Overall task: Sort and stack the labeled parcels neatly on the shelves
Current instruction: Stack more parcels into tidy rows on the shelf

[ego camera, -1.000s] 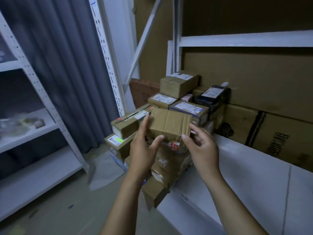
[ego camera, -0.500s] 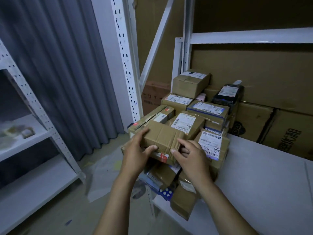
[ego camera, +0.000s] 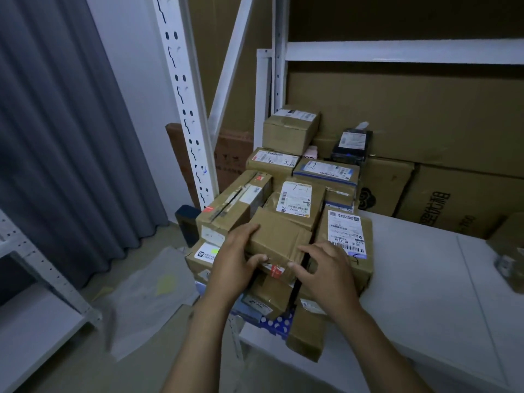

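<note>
Head view: the left hand is gripping the left end of a plain brown parcel, fingers curled over its top edge and thumb pressing along its near face. The right hand is lying against the parcel's near right corner with fingers spread and loosely bent; fingertips are touching the cardboard, but no closed grip is showing. The parcel is sitting tilted on top of the parcel pile at the left end of the white shelf, with red tape showing on its near lower edge.

Directly behind it, a labeled box is lying with its white label facing up. Just to the right, a box with a tall white label is standing beside the right hand. To the left, a long taped box is lying at an angle, touching the held parcel's left side. Further back, more labeled boxes are stacking up, the topmost box resting against the shelf upright. A black-wrapped parcel is sitting at the rear right. Flattened cartons are leaning along the back of the shelf. A grey curtain is hanging at left.
</note>
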